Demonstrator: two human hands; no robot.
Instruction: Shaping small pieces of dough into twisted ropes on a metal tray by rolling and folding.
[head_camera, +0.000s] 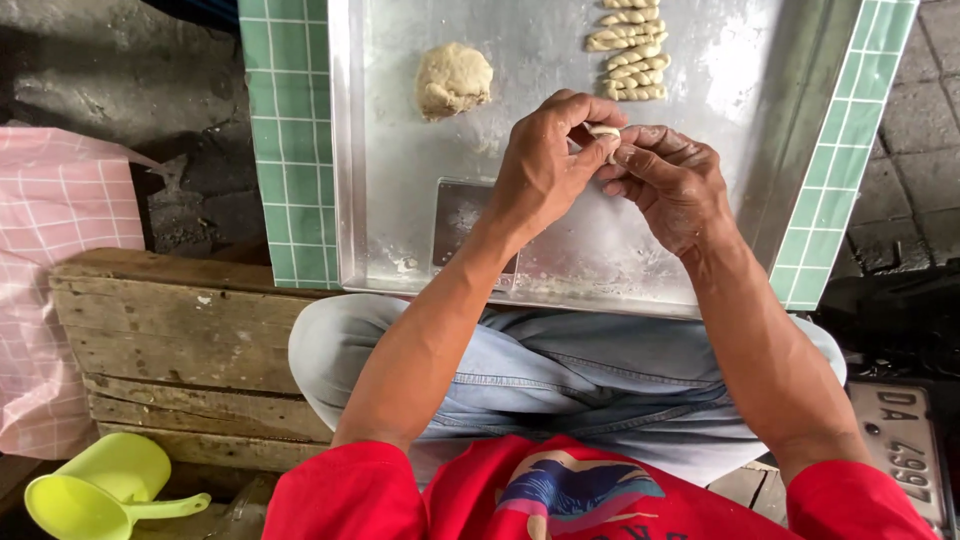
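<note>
Both my hands meet over a floured metal tray (400, 180). My left hand (540, 165) and my right hand (670, 180) pinch a small pale piece of dough (604, 131) between their fingertips. A lump of dough (453, 79) rests on the tray to the upper left of my hands. At the tray's far edge lies a row of several twisted dough pieces (630, 55). A flat metal scraper (458, 218) lies on the tray under my left wrist, partly hidden.
The tray sits on a green-tiled surface (290, 140). A worn wooden crate (180, 350) stands at my left, a pink checked cloth (50, 260) beyond it, a yellow-green plastic scoop (100, 490) on the ground. A metal plate (905, 450) lies at the right.
</note>
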